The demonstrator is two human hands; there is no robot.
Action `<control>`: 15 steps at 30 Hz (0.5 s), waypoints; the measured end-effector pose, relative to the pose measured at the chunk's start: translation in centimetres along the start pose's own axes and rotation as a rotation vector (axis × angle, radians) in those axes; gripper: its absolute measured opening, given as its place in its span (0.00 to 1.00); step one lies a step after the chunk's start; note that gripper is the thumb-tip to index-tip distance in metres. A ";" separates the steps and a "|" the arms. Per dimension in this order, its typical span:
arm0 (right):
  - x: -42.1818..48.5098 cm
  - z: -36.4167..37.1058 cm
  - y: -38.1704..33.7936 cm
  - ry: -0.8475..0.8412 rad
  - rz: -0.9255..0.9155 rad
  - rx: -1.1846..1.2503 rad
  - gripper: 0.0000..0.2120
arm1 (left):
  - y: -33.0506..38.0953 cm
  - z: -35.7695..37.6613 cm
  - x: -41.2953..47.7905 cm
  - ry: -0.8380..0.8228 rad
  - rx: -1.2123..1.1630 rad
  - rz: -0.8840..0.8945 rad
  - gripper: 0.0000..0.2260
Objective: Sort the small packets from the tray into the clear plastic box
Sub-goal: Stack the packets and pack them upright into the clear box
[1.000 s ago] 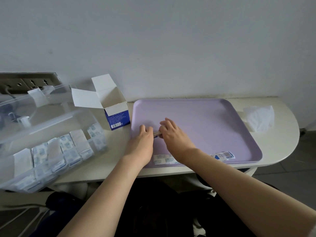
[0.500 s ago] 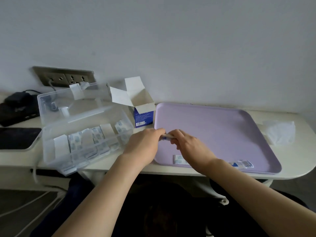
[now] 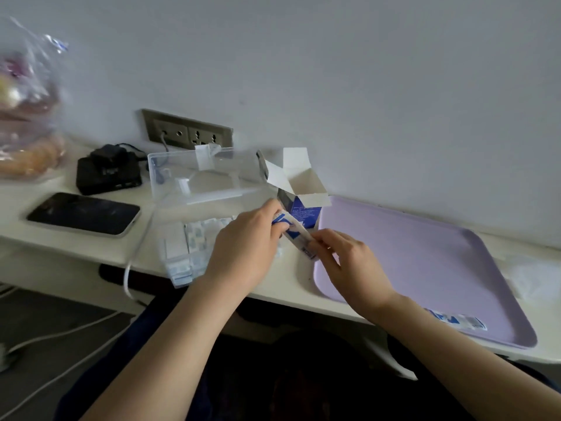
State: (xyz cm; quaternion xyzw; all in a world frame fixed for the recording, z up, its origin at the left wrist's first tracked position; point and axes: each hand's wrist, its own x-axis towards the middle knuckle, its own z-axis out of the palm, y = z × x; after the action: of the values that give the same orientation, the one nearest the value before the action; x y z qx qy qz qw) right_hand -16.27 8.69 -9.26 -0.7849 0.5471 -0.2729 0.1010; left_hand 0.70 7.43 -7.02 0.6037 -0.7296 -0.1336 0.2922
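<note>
Between my two hands I hold a small stack of white and blue packets (image 3: 296, 235), lifted just left of the lilac tray (image 3: 425, 253). My left hand (image 3: 246, 247) grips its upper left end, over the clear plastic box (image 3: 197, 189). My right hand (image 3: 349, 262) pinches its lower right end above the tray's left edge. The box stands open with its lid up, and several packets (image 3: 194, 247) stand in rows in its front compartments. One more packet (image 3: 455, 320) lies near the tray's front edge, partly hidden by my right forearm.
An open blue and white carton (image 3: 303, 192) stands between box and tray. A phone (image 3: 83, 214), a black charger (image 3: 107, 173) and a plastic bag of food (image 3: 27, 117) lie at the left. A wall socket (image 3: 188, 133) is behind the box; crumpled white tissue (image 3: 534, 278) is at the right.
Both hands have lifted the packets off the tray and carried them left to the box. My view has turned left, showing the phone and bag.
</note>
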 end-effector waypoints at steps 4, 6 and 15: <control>1.9 0.8 -3.1 0.007 -0.031 0.094 0.08 | -1.8 -2.1 -0.6 0.110 -0.095 -0.031 0.04; 3.0 1.4 -4.7 -0.002 -0.040 0.128 0.07 | -2.8 -2.9 -0.9 0.158 -0.101 -0.043 0.04; 7.0 5.1 -10.2 -0.098 -0.009 0.277 0.04 | -7.0 -5.6 -1.7 0.311 -0.109 -0.053 0.06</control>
State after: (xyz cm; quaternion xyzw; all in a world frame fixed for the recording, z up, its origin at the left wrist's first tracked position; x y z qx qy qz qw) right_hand -3.56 5.43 -6.67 -0.7782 0.4953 -0.3075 0.2336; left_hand 9.80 8.29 -6.91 0.6192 -0.6512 -0.0854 0.4303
